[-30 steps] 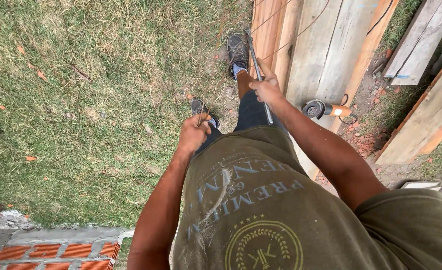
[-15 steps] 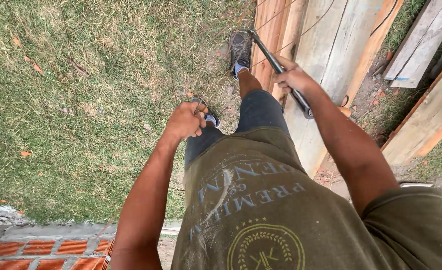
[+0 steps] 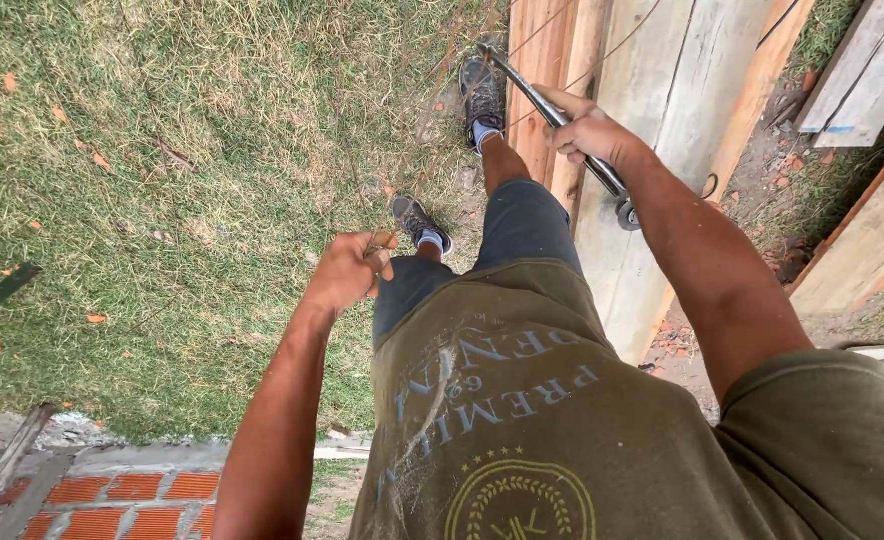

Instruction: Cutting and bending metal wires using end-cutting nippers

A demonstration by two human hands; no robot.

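Steel, long dark metal bar tool point(image 3: 562, 118) with small round end, clenched in right hand point(image 3: 587, 132), arm stretched forward over pale wooden planks point(image 3: 682, 90) at right. Bar slants from far tip near dark shoe point(image 3: 482, 92) back toward near right. Left hand point(image 3: 347, 270) curled into fist above grass point(image 3: 162, 200), pinching thin wire strands point(image 3: 432, 130); elbow bent, forearm angled down toward red brick edging point(image 3: 112, 495).
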